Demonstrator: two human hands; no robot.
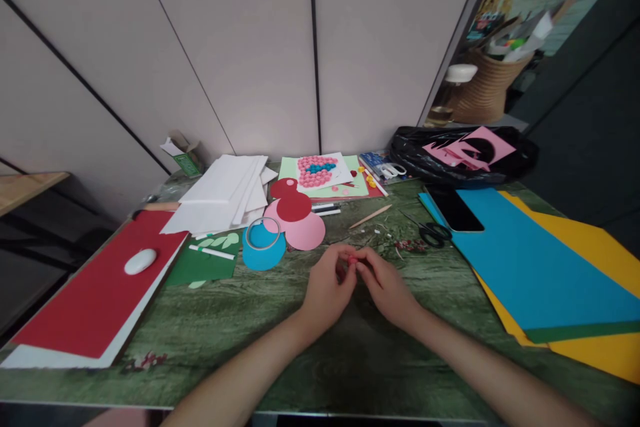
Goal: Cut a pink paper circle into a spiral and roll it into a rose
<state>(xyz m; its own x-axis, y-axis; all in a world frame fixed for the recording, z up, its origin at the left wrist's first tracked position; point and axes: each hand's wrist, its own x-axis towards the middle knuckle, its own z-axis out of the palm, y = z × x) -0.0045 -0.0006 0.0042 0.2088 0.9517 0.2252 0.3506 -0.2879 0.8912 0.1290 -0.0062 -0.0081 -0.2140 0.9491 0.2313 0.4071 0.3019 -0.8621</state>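
Note:
My left hand [331, 280] and my right hand [383, 280] meet over the front middle of the table. Their fingertips pinch a small red piece [353, 260] between them; whether it is paper or clay I cannot tell. Beyond the hands, pink paper circles [306, 232], a red circle [294, 205] and blue circles [264, 257] overlap, and a roll of tape [277, 238] lies on the blue ones. Farther back is a white sheet [343, 165] covered with pink and blue balls. A wooden stick [370, 216] and dark scissors [434, 235] lie to the right.
Red card [90, 300] with a white mouse-shaped object [141, 261] covers the left side, near white sheets [220, 180] and green paper [205, 265]. On the right lie blue card [545, 260], yellow card [590, 233], a phone [455, 209] and a black plastic bag [415, 153].

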